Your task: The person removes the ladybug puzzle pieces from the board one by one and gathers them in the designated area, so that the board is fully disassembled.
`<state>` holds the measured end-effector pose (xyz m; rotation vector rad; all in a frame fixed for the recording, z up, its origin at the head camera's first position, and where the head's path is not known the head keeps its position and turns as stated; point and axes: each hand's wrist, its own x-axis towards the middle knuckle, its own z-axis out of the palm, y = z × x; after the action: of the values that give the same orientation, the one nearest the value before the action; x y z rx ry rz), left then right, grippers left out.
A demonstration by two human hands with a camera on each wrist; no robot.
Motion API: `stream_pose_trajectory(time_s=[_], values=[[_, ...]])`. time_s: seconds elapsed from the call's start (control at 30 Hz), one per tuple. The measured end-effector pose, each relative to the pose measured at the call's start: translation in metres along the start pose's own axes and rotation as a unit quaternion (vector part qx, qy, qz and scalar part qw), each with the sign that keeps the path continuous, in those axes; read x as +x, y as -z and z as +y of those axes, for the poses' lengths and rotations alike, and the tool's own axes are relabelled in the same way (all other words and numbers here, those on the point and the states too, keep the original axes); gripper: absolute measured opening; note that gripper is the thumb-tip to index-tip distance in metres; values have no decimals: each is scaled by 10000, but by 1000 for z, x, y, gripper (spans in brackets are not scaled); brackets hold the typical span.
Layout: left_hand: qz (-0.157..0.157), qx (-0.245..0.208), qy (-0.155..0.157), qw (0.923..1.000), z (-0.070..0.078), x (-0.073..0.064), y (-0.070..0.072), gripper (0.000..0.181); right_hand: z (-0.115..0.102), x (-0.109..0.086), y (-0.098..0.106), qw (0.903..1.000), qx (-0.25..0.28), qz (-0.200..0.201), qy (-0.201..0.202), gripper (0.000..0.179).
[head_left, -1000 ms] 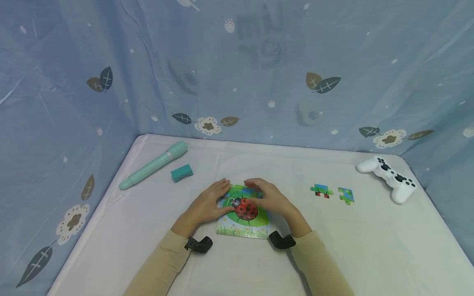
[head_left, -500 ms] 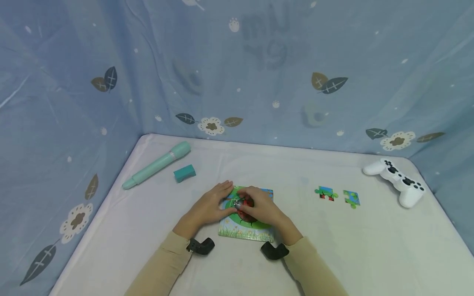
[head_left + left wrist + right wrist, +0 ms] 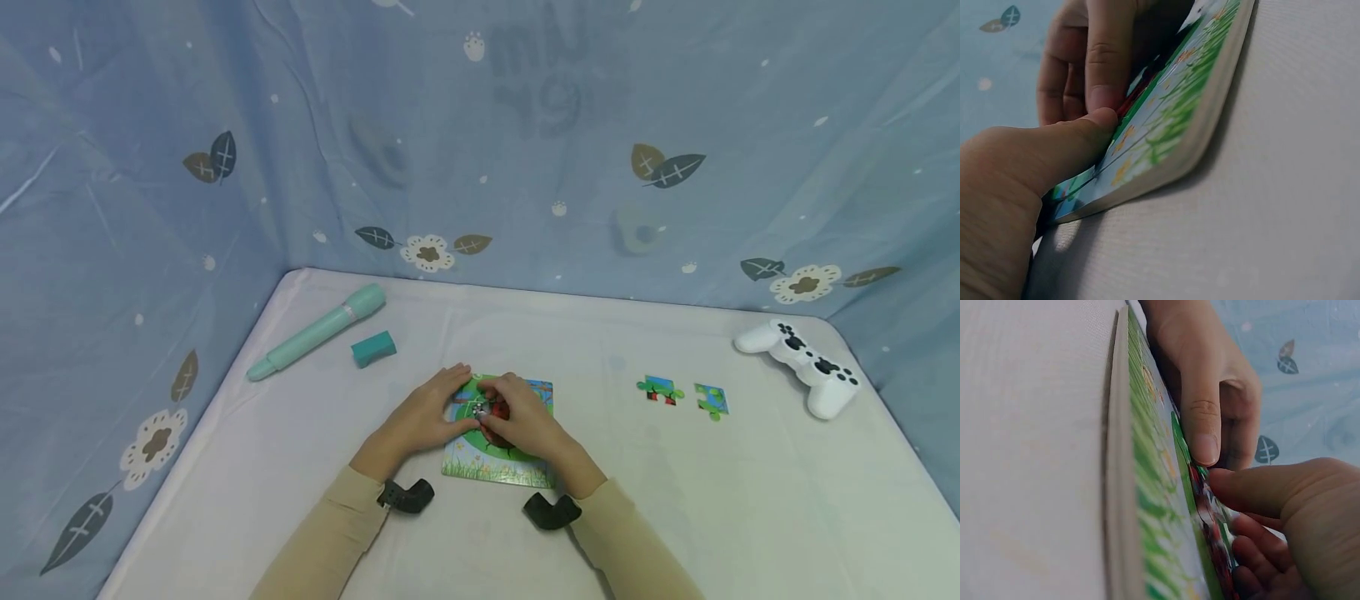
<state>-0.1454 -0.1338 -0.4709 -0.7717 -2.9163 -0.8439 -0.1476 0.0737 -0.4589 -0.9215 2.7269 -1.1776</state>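
The puzzle board (image 3: 495, 471) with its ladybug picture lies on the white table between both hands. My left hand (image 3: 422, 417) rests at its left side, fingers stretched towards the far corner. Its thumb (image 3: 1088, 128) lies on the picture close to the ladybug. From the right, my right hand (image 3: 525, 421) reaches over the ladybug (image 3: 1200, 503), thumb and bent fingers pinching a puzzle piece (image 3: 478, 410) at its head. That hand covers much of the red body.
Two loose puzzle pieces (image 3: 660, 390) lie to the right of the board. A white game controller (image 3: 798, 362) is at the far right. At the back left are a mint-green tube-shaped object (image 3: 315, 333) and a small teal block (image 3: 373, 348). Blue curtains surround the table.
My right hand has moved left across the ladybug to its head, its thumb and fingers coming closer together. The left hand has stayed at the board's left side.
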Motion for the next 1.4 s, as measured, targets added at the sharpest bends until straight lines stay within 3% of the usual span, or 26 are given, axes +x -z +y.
stream_pose_trajectory(time_s=[0.17, 0.33, 0.63, 1.17, 1.4], values=[[-35, -69, -13, 10000, 0, -1, 0, 77, 1, 0, 0, 9995, 145, 248, -143, 49], [-15, 27, -14, 10000, -1, 0, -1, 79, 2, 2, 0, 9997, -175, 150, -79, 51], [-86, 88, 165, 9998, -1, 1, -1, 85, 2, 4, -1, 9995, -25, 76, -295, 49], [-105, 160, 161, 9997, 0, 2, 2, 84, 3, 4, 0, 9971, -461, 408, 456, 47], [-172, 75, 233, 9996, 3, 1, 3, 83, 3, 3, 0, 9955, -582, 516, 537, 46]])
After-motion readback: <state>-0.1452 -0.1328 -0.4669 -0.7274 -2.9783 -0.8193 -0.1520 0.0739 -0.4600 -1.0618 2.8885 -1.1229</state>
